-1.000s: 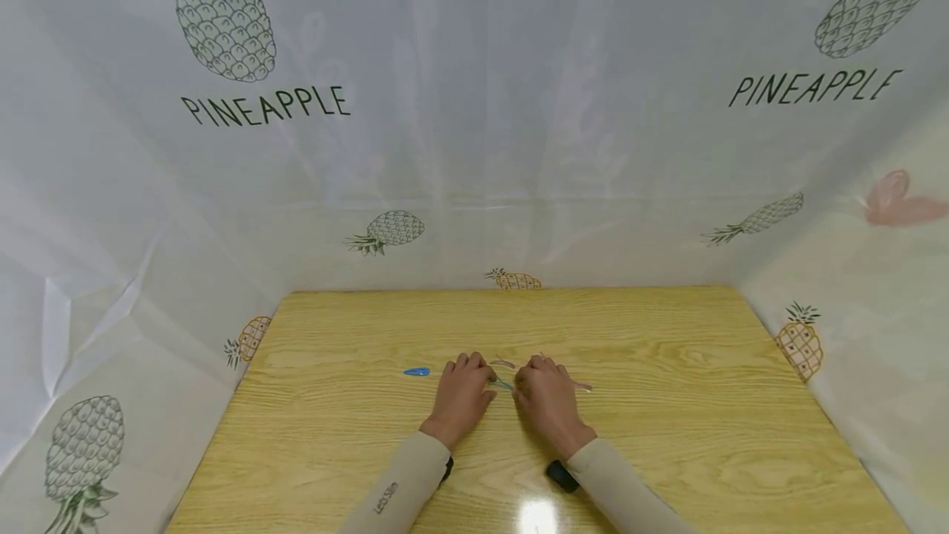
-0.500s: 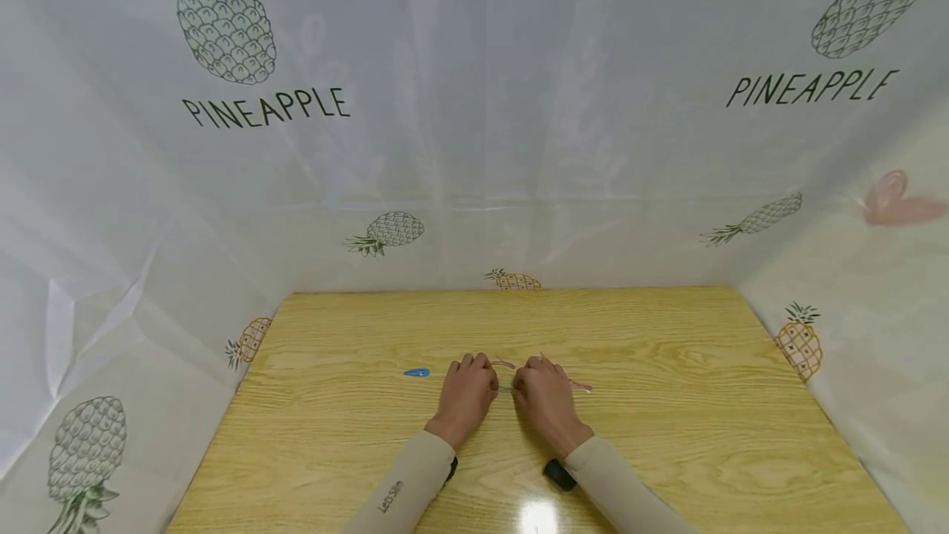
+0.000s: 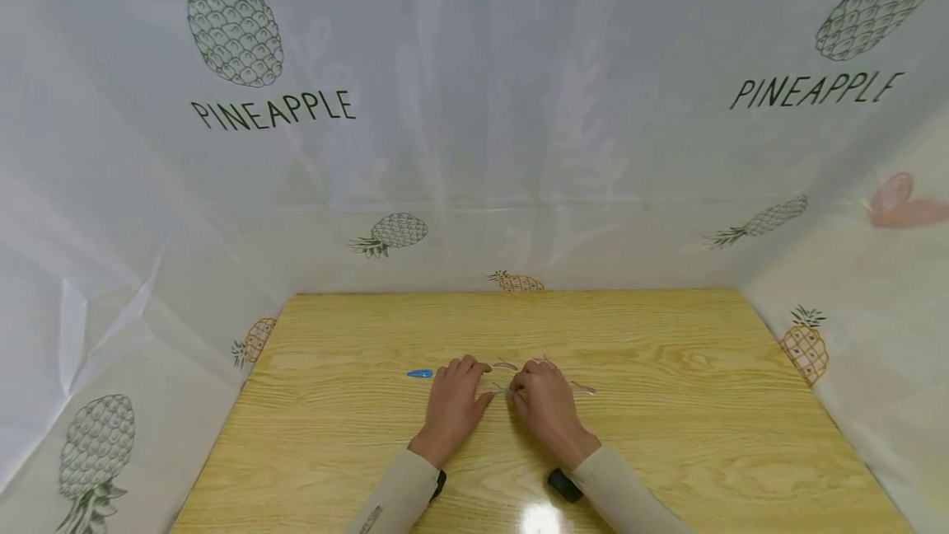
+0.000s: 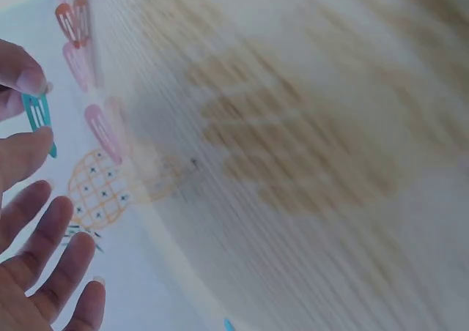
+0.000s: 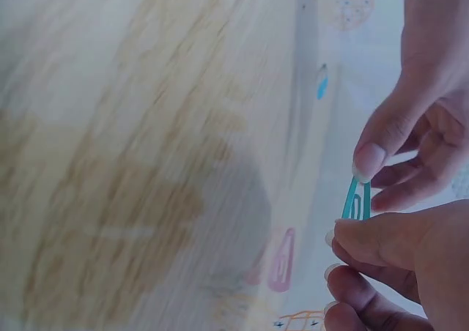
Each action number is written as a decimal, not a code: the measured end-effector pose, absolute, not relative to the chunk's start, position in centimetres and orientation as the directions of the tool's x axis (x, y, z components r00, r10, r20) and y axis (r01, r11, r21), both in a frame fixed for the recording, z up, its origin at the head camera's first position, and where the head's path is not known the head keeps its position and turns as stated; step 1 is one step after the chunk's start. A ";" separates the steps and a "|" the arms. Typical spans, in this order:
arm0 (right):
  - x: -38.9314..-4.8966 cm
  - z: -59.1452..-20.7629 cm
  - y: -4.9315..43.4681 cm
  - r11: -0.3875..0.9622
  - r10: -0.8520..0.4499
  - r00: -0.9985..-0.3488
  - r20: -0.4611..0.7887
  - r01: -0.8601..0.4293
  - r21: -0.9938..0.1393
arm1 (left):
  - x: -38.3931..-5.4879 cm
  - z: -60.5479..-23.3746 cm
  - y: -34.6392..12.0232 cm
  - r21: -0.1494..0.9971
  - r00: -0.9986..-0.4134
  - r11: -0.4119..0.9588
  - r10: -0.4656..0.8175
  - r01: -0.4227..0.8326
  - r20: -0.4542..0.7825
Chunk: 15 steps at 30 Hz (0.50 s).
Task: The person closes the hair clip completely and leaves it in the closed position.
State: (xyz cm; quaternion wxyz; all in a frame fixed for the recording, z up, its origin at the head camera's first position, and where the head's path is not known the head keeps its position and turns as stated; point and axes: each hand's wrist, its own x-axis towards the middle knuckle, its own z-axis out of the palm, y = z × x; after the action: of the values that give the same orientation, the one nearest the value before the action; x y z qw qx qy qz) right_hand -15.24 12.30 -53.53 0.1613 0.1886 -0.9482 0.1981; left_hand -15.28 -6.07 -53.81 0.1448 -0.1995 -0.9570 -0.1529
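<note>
A teal snap hair clip (image 5: 357,203) is held up between my two hands. My right hand (image 3: 544,398) pinches one end of it between thumb and forefinger. At the clip's other end is my left hand (image 3: 454,402), its thumb touching the clip (image 4: 38,115) and its fingers spread away from the thumb. Whether the clip is snapped or sprung, I cannot tell. Just beyond the hands lies a pinkish clip (image 3: 506,365), and another pink clip (image 3: 583,388) shows beside the right hand. A blue hair clip (image 3: 419,373) lies left of the left hand.
The wooden table (image 3: 356,336) runs back to a pale sheet (image 3: 474,147) printed with pineapples. The left wrist view shows several pink and red clips, among them a red clip (image 4: 69,23). A black device (image 3: 565,484) sits at the right wrist.
Half a second ago both hands gripped the teal clip close together. Since then the left fingers have spread off it and the left hand has tilted; the right hand keeps its pinch.
</note>
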 end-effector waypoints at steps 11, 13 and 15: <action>-14.2 -52.2 11.8 0.822 -0.313 -0.852 0.419 -0.464 -0.330 | -14.1 -53.0 -7.2 0.259 -0.855 0.847 0.350 0.463 0.383; -14.1 -52.2 11.8 0.817 -0.320 -0.846 0.427 -0.474 -0.327 | -13.9 -52.8 -7.3 0.261 -0.852 0.845 0.348 0.466 0.391; -14.1 -52.2 11.7 0.809 -0.330 -0.839 0.433 -0.488 -0.329 | -13.8 -52.7 -7.4 0.262 -0.848 0.844 0.348 0.469 0.399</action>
State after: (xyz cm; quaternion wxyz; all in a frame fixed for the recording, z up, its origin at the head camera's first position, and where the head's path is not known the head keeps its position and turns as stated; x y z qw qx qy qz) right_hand -14.09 11.72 -52.21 0.1806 0.2188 -0.9337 0.2185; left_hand -13.76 -7.42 -52.68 0.1708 -0.2160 -0.9448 -0.1775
